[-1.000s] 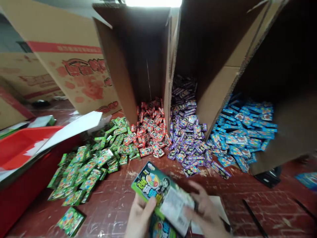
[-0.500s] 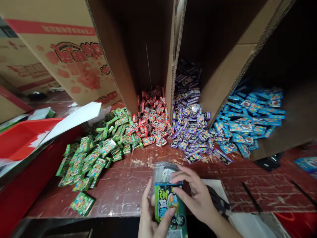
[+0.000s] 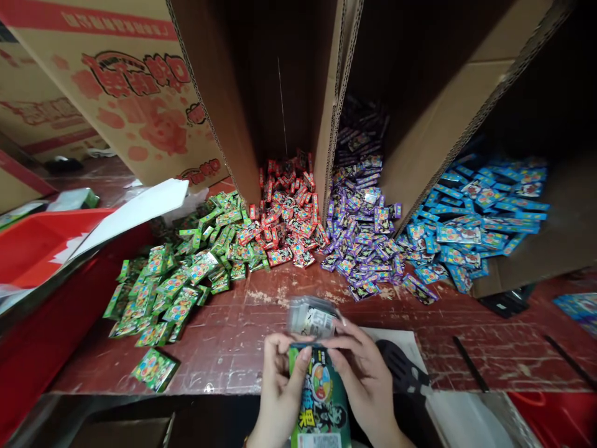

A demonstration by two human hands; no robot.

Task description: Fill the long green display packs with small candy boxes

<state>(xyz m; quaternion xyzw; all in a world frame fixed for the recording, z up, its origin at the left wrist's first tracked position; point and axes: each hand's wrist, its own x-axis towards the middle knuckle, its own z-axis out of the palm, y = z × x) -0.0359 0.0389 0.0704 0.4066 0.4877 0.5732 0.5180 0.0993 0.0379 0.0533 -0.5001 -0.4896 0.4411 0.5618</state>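
Low in the middle, at the table's front edge, a dark green printed candy packet (image 3: 321,398) stands upright between my hands. My left hand (image 3: 282,382) is closed on its upper left, thumb on the front face. From the other side my right hand (image 3: 361,376) pinches the upper right edge. Behind their fingertips a clear plastic flap (image 3: 312,316) with some printing sticks out at the top. Nearest the hands on the table lies one small green candy box (image 3: 155,369), off to the left. The packet's back and inside are hidden.
Heaps of small green (image 3: 181,280), red (image 3: 291,218), purple (image 3: 361,242) and blue (image 3: 466,230) packs lie across the red table, several spilling from tall cardboard boxes (image 3: 392,137). A red tray (image 3: 28,249) is at left. A black strap-like item (image 3: 401,367) lies right of my hands.
My left hand has moved up to the packet's top edge, with its thumb there. My right-hand fingers have come down to the same edge. The view has shifted slightly.
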